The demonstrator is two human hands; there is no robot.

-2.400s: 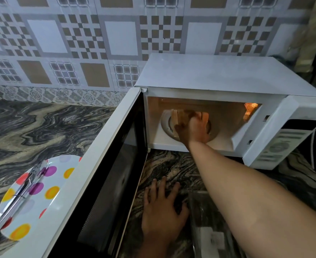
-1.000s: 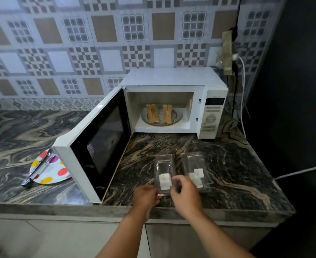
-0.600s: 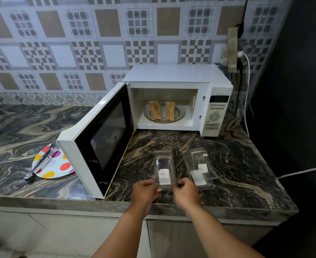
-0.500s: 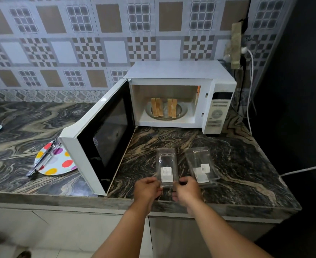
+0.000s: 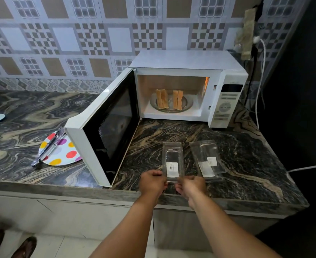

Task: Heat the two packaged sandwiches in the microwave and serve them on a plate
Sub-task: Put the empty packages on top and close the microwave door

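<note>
Both sandwiches (image 5: 169, 99) stand on edge on the glass turntable (image 5: 188, 105) inside the microwave (image 5: 187, 60), door (image 5: 105, 127) wide open. At the counter's (image 5: 246, 164) near edge, the left hand (image 5: 152, 181) and right hand (image 5: 190, 185) pinch an empty clear package (image 5: 172, 161); another package (image 5: 206, 159) lies just right. The dotted plate (image 5: 60, 155) sits left, tongs (image 5: 48, 148) across it.

Bare forearms, no sleeves; dark sandals (image 5: 12, 245) below.

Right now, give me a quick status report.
Left hand and right hand pinch empty clear package. Both sandwiches on turntable, microwave door open. Plate waiting, tongs across it.
</note>
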